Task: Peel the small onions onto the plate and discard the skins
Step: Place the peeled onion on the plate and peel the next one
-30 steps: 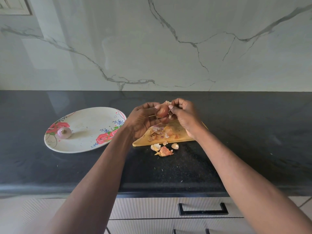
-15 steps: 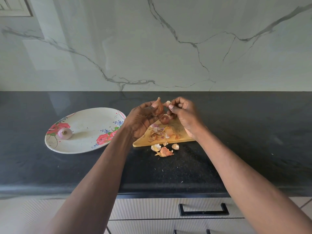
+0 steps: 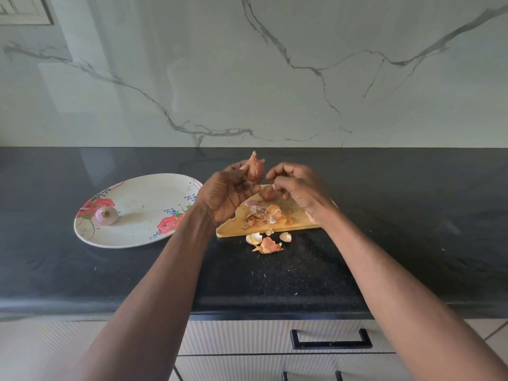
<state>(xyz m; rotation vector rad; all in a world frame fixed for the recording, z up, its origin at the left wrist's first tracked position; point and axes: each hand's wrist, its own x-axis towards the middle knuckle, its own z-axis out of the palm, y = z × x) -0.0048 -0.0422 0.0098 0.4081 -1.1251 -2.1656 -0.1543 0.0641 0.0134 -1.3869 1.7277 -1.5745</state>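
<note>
Left hand [image 3: 224, 198]: raised over the far end of the cutting board [image 3: 295, 209], palm turned toward the camera, its fingers [image 3: 242, 167] curled round an unpeeled small onion [image 3: 254, 169] whose papery tip stands up above the fingertips and whose root hairs hang against the thumb. Right hand [image 3: 298, 185]: just to the right of that onion, fingers [image 3: 277, 174] bent inward and bunched close to the onion's side; slightly blurred, so whether they pinch a strip of skin or hold nothing cannot be told. Second onion [image 3: 266, 193]: brown-skinned, on the board directly below the fingers of both hands, partly hidden by the right thumb. Cutting board: pale wood, flat on the black tabletop [image 3: 412, 215], beneath and nearer the camera than the fingers, its right end covered by the right wrist. Loose skins on the board [image 3: 264, 213]: a scatter of orange, white and purplish pieces, below the fingers toward the wrists. Loose skins on the tabletop [image 3: 266, 242]: three or four curled pieces just off the board's near edge, between the two forearms. Plate [image 3: 143, 235]: oval, white with red rose print, well to the left of the left fingers, resting on the tabletop. Peeled onion [image 3: 106, 215]: purple-white, on the plate's left side beside a rose. Drawer handle [image 3: 331, 339]: black, on the cabinet front below the tabletop edge.
</note>
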